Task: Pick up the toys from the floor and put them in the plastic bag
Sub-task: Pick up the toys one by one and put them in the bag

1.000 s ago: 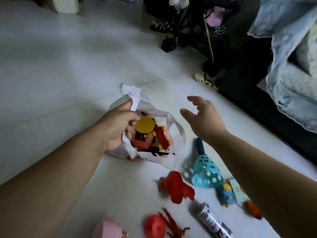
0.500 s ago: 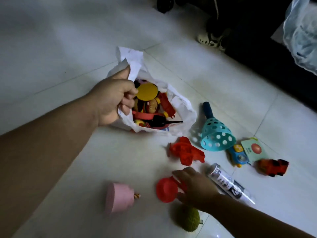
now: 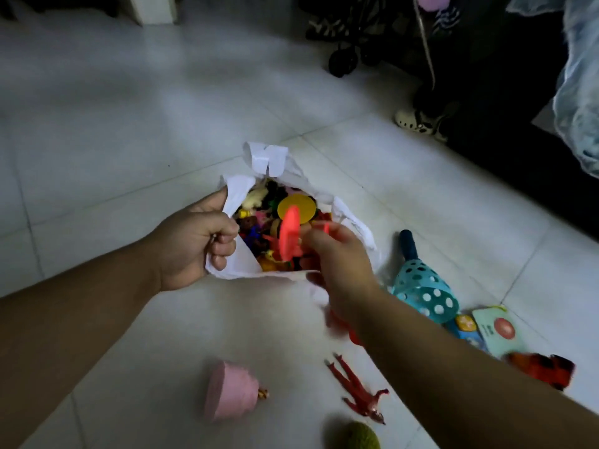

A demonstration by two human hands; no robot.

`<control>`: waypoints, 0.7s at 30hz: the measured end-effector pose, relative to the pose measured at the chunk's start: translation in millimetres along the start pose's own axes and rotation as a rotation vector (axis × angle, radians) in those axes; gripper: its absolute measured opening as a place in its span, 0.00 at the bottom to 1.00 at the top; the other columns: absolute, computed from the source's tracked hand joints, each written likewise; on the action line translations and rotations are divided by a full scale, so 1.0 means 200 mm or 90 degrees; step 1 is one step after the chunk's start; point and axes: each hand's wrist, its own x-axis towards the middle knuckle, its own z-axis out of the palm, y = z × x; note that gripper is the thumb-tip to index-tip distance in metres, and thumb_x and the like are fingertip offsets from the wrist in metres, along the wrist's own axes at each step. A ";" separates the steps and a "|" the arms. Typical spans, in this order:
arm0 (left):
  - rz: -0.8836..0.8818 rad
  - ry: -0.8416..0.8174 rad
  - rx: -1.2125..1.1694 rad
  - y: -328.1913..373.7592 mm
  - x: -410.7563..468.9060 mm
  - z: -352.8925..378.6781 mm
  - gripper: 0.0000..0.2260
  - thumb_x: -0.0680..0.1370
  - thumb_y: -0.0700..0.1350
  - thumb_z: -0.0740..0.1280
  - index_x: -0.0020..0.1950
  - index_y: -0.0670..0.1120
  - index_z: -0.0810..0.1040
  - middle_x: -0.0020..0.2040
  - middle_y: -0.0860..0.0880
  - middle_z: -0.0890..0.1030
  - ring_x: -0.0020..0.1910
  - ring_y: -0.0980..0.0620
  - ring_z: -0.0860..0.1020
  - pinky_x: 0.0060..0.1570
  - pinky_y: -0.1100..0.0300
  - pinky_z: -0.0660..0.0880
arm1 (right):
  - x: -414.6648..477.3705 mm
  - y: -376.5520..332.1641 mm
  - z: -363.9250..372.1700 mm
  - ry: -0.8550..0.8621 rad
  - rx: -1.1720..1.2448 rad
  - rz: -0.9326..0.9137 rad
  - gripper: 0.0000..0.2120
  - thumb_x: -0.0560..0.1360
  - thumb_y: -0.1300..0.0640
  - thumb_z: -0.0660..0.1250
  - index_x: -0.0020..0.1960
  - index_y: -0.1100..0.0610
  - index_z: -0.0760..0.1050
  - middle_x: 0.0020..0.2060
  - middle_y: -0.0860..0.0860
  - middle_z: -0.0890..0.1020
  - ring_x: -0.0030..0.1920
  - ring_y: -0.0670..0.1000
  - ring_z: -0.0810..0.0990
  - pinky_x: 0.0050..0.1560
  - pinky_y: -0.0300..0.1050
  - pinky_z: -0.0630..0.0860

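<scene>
A white plastic bag lies on the floor with its mouth wide, full of small coloured toys and a yellow disc. My left hand grips the bag's near-left rim. My right hand is over the bag's mouth and pinches a red disc toy, held on edge and blurred. On the floor in front lie a pink cake-shaped toy, a red figure, a green fuzzy ball, a teal perforated scoop, a picture card and a red car.
A red toy is partly hidden under my right forearm. A small blue toy sits beside the card. A dark stroller and a spotted slipper are at the back; a dark rug and bedding lie to the right.
My right hand took the red disc toy from the floor and carried it up over the bag's mouth. The left hand kept its grip on the rim. The view tilted up.
</scene>
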 end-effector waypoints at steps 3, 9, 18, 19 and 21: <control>0.009 0.011 0.017 0.02 0.01 0.01 0.28 0.73 0.33 0.57 0.64 0.63 0.74 0.26 0.53 0.61 0.23 0.57 0.61 0.22 0.67 0.60 | 0.19 -0.14 0.14 -0.023 0.012 0.044 0.32 0.67 0.49 0.74 0.68 0.52 0.68 0.56 0.53 0.79 0.49 0.55 0.82 0.47 0.51 0.81; 0.035 -0.010 -0.008 0.04 0.02 0.01 0.23 0.65 0.36 0.59 0.45 0.64 0.80 0.27 0.52 0.62 0.23 0.57 0.61 0.22 0.66 0.60 | 0.01 0.05 0.03 -0.010 -0.308 -0.147 0.17 0.74 0.54 0.69 0.62 0.52 0.75 0.46 0.42 0.80 0.43 0.38 0.79 0.44 0.31 0.75; 0.033 -0.049 -0.018 0.01 0.03 0.05 0.23 0.76 0.33 0.53 0.48 0.60 0.77 0.27 0.52 0.62 0.23 0.58 0.61 0.22 0.68 0.60 | -0.31 0.79 -0.68 -0.065 -0.840 0.181 0.29 0.72 0.46 0.70 0.71 0.46 0.65 0.68 0.47 0.71 0.62 0.46 0.74 0.63 0.42 0.72; 0.032 -0.052 -0.018 0.01 0.04 0.05 0.24 0.76 0.32 0.51 0.48 0.60 0.77 0.27 0.52 0.62 0.23 0.58 0.62 0.22 0.68 0.60 | -0.31 0.81 -0.69 -0.091 -0.852 0.184 0.29 0.72 0.44 0.69 0.70 0.46 0.65 0.66 0.47 0.72 0.61 0.46 0.73 0.62 0.42 0.72; 0.030 -0.055 -0.019 0.00 0.04 0.07 0.24 0.76 0.32 0.51 0.47 0.60 0.76 0.27 0.52 0.63 0.23 0.58 0.62 0.22 0.68 0.60 | -0.28 0.84 -0.68 -0.124 -0.871 0.177 0.26 0.71 0.41 0.68 0.68 0.45 0.68 0.61 0.47 0.72 0.58 0.46 0.73 0.58 0.40 0.73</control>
